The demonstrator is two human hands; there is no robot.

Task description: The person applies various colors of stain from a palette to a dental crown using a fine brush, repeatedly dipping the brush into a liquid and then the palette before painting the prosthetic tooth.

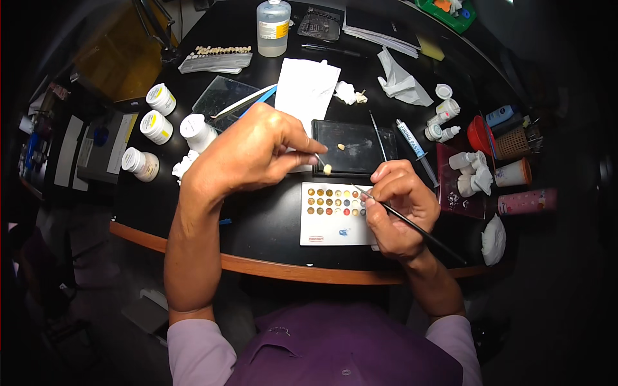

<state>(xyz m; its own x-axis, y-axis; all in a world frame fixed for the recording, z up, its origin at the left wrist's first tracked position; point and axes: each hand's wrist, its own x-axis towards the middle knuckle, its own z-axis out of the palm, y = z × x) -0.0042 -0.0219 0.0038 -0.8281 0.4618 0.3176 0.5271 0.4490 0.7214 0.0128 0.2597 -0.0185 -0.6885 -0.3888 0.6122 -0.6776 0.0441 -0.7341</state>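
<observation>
Brush (415, 225) in right fingers (400, 186), thin tool (319, 158) with cream piece (327, 170) in left fingers (297, 136), red-labelled palette (325, 223)

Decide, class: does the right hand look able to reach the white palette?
Probably yes: the right hand, holding a brush, overlaps the white palette in view, and nothing visible covers the leftmost coloured spots.

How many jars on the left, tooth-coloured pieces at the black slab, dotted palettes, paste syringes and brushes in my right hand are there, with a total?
Jars: 4
Tooth-coloured pieces: 2
Dotted palette: 1
Paste syringe: 1
Brush in your right hand: 1
Total: 9
</observation>
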